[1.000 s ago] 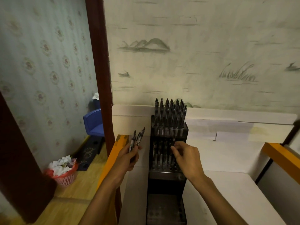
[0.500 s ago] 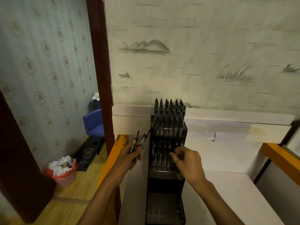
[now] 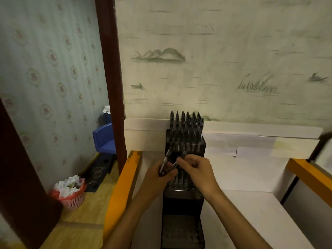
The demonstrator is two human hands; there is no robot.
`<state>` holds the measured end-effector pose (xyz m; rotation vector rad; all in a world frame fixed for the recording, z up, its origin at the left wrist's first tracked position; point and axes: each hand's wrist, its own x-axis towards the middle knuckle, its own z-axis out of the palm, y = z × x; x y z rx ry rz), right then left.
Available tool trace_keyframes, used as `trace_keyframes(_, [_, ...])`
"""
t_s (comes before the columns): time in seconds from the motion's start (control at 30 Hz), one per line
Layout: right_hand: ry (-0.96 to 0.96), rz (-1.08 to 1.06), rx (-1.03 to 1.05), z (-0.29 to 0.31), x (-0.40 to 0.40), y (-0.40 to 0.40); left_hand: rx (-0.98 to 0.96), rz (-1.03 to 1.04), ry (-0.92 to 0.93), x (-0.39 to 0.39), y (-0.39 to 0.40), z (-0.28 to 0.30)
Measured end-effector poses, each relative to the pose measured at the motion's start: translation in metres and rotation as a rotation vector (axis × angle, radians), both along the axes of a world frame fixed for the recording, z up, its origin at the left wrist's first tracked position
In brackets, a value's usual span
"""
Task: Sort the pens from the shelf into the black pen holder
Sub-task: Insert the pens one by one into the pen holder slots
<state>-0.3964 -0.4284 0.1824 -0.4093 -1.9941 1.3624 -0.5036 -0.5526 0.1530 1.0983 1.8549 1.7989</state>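
Left hand grips pens; right hand pinches one over the black holder on a white shelf by papered wall

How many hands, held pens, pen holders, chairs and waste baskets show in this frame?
Hands: 2, left hand and right hand
Held pens: 2
Holder: 1
Chair: 1
Basket: 1
Total: 7
Pens standing in the holder are too crowded to count.
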Motion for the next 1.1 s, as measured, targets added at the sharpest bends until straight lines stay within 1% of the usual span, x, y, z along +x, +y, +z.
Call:
trace_keyframes(0.1, [0.032,0.017,-0.111,0.0,0.002,0.003,-0.021,0.005,0.002,0.001,0.002,0.0])
trace_keyframes(0.2, [0.122,-0.01,-0.281,0.005,0.006,0.009,-0.018,0.03,-0.143,-0.001,0.003,0.0])
trace_keyframes(0.27, [0.158,-0.077,-0.326,0.009,0.009,0.016,-0.012,0.042,-0.212,0.001,0.002,0.001])
trace_keyframes(0.37, [0.115,-0.187,-0.214,0.009,0.015,0.029,-0.042,0.106,-0.221,-0.003,-0.002,0.004])
trace_keyframes(0.43, [0.052,-0.258,-0.035,0.005,0.02,0.038,-0.083,0.102,-0.258,-0.008,-0.005,0.005])
trace_keyframes(0.5, [-0.019,-0.297,0.134,0.001,0.023,0.042,-0.076,0.12,-0.263,-0.01,-0.009,0.003])
trace_keyframes(0.57, [-0.058,-0.325,0.212,-0.002,0.026,0.045,-0.03,0.176,-0.186,-0.008,-0.013,0.0])
trace_keyframes(0.63, [-0.079,-0.344,0.285,-0.004,0.026,0.046,0.019,0.219,-0.056,-0.009,-0.016,-0.003])
trace_keyframes(0.7, [-0.098,-0.345,0.329,-0.005,0.025,0.045,0.026,0.231,0.024,-0.012,-0.016,-0.005])
trace_keyframes(0.83, [-0.137,-0.301,0.366,-0.009,0.024,0.042,0.033,0.263,0.095,-0.021,-0.017,-0.012])
trace_keyframes(1.1, [-0.234,-0.306,0.446,-0.013,0.016,0.041,-0.017,0.277,0.07,-0.018,-0.016,-0.012])
